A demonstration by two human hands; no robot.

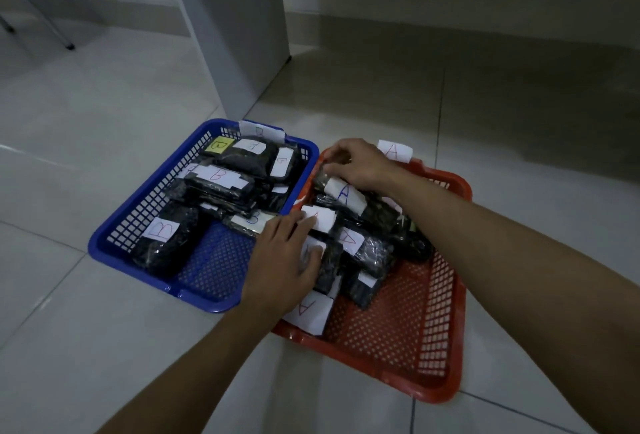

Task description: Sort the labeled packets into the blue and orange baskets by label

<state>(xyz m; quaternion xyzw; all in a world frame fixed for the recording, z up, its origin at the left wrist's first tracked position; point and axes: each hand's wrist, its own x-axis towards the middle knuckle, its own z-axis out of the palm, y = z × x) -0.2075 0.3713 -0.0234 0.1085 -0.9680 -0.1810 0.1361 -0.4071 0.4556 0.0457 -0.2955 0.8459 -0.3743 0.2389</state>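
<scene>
A blue basket (114, 253) on the floor holds several black packets with white B labels, such as one B packet (162, 243) at its near left. Beside it on the right, the orange basket (433, 347) holds several black packets labelled A. My left hand (284, 260) lies flat on an A packet (329, 267) at the orange basket's left side, fingers spread over its label. My right hand (360, 163) pinches the far end of another A packet (349, 198) near the basket's back rim.
A paper tag marked B (259, 132) sticks up from the blue basket's far rim, and a tag marked A (394, 149) from the orange one's. A white cabinet panel (242, 35) stands just behind the baskets. Pale tiled floor surrounds everything; chair legs (65, 42) are far left.
</scene>
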